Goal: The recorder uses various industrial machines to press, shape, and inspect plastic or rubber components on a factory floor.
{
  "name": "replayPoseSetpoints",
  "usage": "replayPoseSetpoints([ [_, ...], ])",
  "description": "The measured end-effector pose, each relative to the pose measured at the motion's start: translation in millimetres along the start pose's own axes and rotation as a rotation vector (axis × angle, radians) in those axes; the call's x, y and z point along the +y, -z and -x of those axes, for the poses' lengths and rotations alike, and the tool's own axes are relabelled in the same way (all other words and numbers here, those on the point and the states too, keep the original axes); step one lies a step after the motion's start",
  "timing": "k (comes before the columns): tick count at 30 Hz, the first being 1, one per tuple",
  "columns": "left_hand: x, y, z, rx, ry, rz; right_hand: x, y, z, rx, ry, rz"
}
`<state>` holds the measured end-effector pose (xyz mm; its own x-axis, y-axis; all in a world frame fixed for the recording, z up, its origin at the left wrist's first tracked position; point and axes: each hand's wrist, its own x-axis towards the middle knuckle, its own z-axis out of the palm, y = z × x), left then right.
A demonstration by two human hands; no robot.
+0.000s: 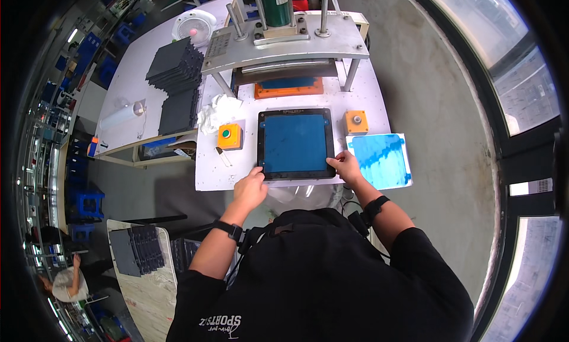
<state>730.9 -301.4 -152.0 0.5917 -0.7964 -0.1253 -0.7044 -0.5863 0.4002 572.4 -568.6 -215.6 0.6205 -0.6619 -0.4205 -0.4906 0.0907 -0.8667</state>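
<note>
A flat, black-framed panel (296, 174) with rounded corners lies in front of me at the near edge of the white table. A dark blue film (294, 142) covers its middle, with small tabs at the corners. My left hand (250, 189) grips the panel's near left corner, its fingers curled at the rim. At the near right corner, my right hand (346, 167) pinches the frame between thumb and fingers. Just right of that hand sits a white-edged sheet (379, 161) with shiny, lighter blue film, reaching past the table's right edge.
Behind the panel stands a metal press (284, 49) with an orange-edged plate (288, 95) under it. Yellow button boxes stand left (230, 136) and right (356, 123). Stacked dark panels (176, 66), a white cloth (218, 112) and a fan (194, 28) are to the left.
</note>
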Motion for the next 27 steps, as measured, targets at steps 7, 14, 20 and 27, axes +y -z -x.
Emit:
replayPoseSetpoints([
  [7,-15.0,12.9,44.6,0.233,-0.016,0.221,0.2,-1.4,1.6,0.034,0.165,0.252],
  [14,-6.6,10.4,70.1,0.074,-0.027,0.387,-76.5,-44.3,63.5,-0.600,0.598,0.396],
  [20,10.8,-9.2,61.2,-0.146,-0.142,0.371,-6.2,-103.0,46.4,-1.006,0.585,0.628],
  [27,-73.0,-23.1,132.3,-0.132,0.516,0.391,137.0,-91.2,18.5,-0.659,0.330,0.727],
])
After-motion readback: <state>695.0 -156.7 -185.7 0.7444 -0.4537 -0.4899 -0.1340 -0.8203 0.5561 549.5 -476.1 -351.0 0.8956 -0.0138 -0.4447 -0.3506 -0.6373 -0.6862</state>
